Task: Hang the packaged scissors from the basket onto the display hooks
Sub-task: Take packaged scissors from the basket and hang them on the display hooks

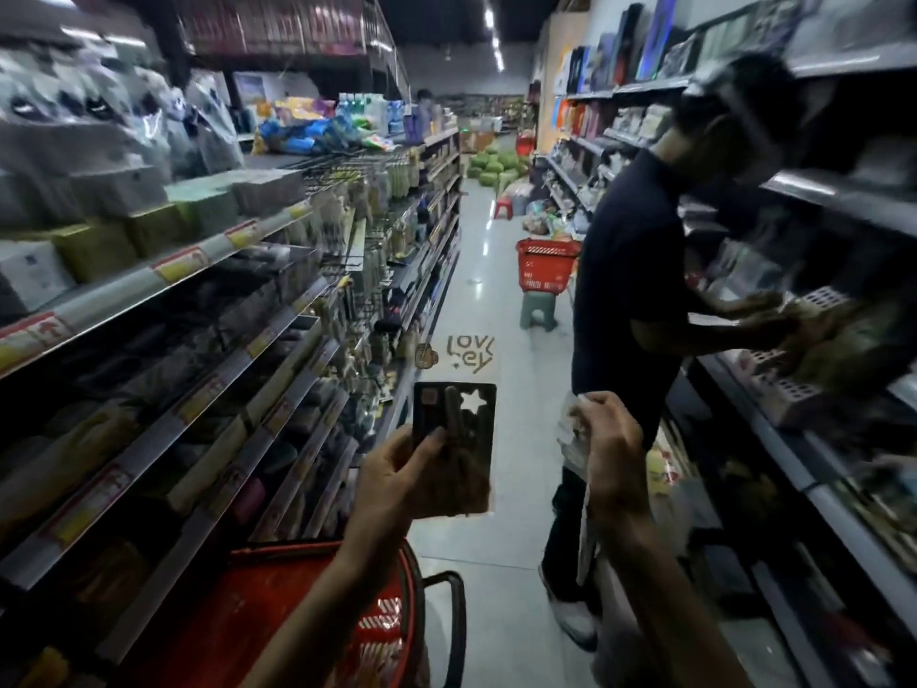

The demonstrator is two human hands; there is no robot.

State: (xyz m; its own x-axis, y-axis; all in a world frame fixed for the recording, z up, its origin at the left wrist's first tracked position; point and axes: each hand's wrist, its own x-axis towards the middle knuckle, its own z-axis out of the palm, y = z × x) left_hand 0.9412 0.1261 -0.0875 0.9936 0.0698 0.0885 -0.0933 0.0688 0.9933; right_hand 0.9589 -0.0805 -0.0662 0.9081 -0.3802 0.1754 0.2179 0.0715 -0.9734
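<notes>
Stocked shelves (198, 310) run down the left, with the red basket (317, 546) low by their bottom edge. Just above it the left hand (397, 481) grips the packaged scissors (471, 429) upright. The thumb sits across the card's lower left corner, the other fingers curl round its bottom half, and the top sticks up free. The right hand (608, 439) pinches some crumpled white plastic (570, 434), can't tell what. Another person (625, 270) stands at the right shelves.
</notes>
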